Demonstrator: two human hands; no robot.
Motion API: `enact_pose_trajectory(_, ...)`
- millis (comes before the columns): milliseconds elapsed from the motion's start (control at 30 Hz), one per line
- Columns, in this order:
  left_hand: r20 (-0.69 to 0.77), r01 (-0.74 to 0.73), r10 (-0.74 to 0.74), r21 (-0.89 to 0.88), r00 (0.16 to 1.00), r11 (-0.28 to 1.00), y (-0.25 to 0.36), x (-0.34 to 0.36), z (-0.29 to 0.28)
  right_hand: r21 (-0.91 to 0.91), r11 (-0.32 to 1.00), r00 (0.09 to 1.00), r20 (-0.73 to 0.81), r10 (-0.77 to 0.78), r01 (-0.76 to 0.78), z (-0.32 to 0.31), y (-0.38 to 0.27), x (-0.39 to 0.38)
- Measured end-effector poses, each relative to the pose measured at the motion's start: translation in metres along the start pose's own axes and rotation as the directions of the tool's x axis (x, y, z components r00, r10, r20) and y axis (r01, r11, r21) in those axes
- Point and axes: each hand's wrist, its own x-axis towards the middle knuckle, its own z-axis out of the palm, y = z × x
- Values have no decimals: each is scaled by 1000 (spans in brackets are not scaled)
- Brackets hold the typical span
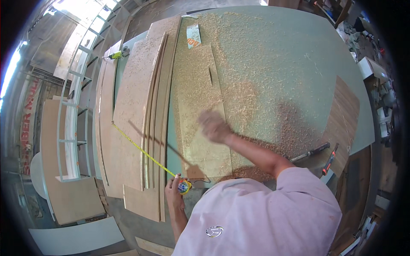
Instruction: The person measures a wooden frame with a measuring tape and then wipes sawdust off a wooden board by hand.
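Note:
My left hand (173, 194) grips a yellow tape measure (184, 187) at the near edge of the table. Its yellow blade (143, 151) runs out to the far left across a stack of wooden boards (132, 94), and the end rests near the left board's edge. Blurred by motion, my right hand (215, 126) is over a pale plywood panel (205, 149) strewn with wood shavings; its fingers cannot be made out. A shadow of the left hand and tape falls across the boards and panel.
Wood shavings (245, 96) spread over the green tabletop (290, 51). On the right lie a brown veneer sheet (341, 115), an orange-and-black cutter (330, 160) and a dark-handled tool (316, 150). A green power tool (116, 55) sits at the far left, near a metal rack (70, 141).

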Motion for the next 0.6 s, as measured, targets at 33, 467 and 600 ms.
enact_pose_trajectory(33, 7, 11, -11, 8, 1000, 1000, 3, 4, 10, 58, 980, 971, 137, -198, 192, 4, -13, 2)
enact_pose_trajectory(467, -227, 159, -146, 41, 963, 986, -21, 26, 13, 29, 975, 788, -584, 194, -218, -19, 175, 76)
enact_pose_trajectory(600, -238, 151, -139, 33, 961, 988, -13, 43, 18, 231, 973, 807, -576, 128, 11, -31, 197, 154)
